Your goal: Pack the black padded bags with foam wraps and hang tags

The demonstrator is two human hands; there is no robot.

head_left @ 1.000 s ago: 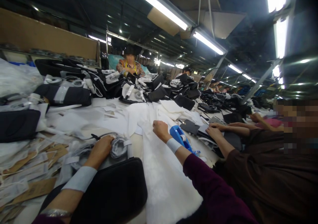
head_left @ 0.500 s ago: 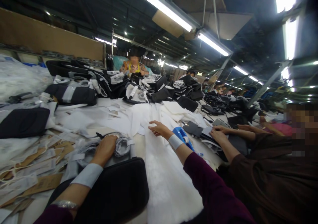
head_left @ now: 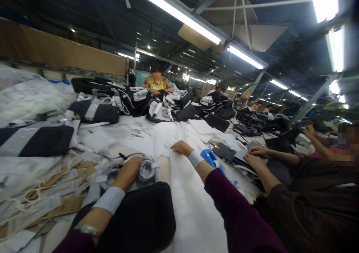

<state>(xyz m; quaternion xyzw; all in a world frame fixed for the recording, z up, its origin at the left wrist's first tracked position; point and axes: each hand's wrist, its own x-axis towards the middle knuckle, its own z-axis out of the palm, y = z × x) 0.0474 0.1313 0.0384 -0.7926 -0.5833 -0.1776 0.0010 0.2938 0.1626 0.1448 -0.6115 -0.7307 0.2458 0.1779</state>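
Left hand, fingers curled over a coiled grey webbing strap on the near desk; right hand, fingers open, flat on a white padded sheet, near a blue plastic tape dispenser.

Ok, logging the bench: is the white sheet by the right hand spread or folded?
Spread: the white sheet lies flat below the right hand, rumpling only farther up.

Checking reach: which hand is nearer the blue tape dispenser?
Right hand, just left of the blue tape dispenser, not touching it; the left hand is farther left, on gray straps.
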